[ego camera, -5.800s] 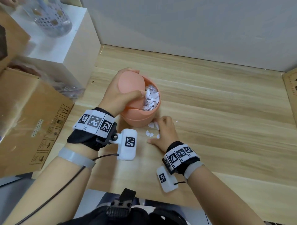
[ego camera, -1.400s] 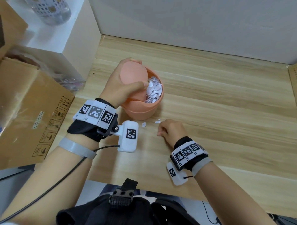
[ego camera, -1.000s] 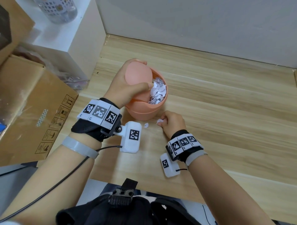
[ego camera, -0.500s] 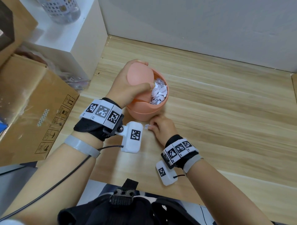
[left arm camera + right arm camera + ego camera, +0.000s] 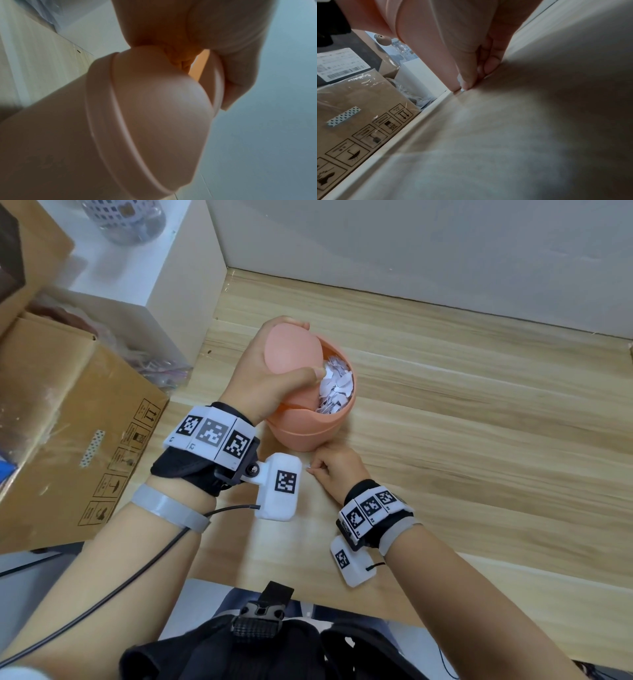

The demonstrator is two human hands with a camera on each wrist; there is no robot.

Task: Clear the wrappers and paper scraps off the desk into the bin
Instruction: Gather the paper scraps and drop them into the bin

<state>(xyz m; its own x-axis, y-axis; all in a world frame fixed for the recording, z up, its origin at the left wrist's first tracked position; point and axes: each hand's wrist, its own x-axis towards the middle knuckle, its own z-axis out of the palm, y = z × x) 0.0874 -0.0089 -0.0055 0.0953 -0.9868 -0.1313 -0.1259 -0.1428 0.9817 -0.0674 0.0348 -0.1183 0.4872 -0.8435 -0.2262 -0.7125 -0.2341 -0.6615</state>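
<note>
A pink bin (image 5: 308, 433) stands on the wooden desk (image 5: 479, 440), filled with white paper scraps (image 5: 337, 386). My left hand (image 5: 291, 378) grips its swing lid (image 5: 293, 350) and holds it tipped open; the left wrist view shows the lid (image 5: 163, 97) and bin wall (image 5: 60, 142) from close up. Just in front of the bin, my right hand (image 5: 310, 470) has its fingertips down on the desk, pinching a tiny white scrap (image 5: 308, 468). In the right wrist view the fingertips (image 5: 469, 81) press on that scrap (image 5: 462, 90) beside the bin (image 5: 428, 40).
A taped cardboard box (image 5: 68, 440) sits left of the desk below its edge. A white cabinet (image 5: 164, 285) with a meshed bottle (image 5: 126, 220) on top stands at the back left. A grey wall (image 5: 411, 251) closes the far side. Bare wood lies to the right.
My right hand slid left along the front of the bin, from the right-hand scrap to the one near the left wrist camera. The left hand kept the lid open.
</note>
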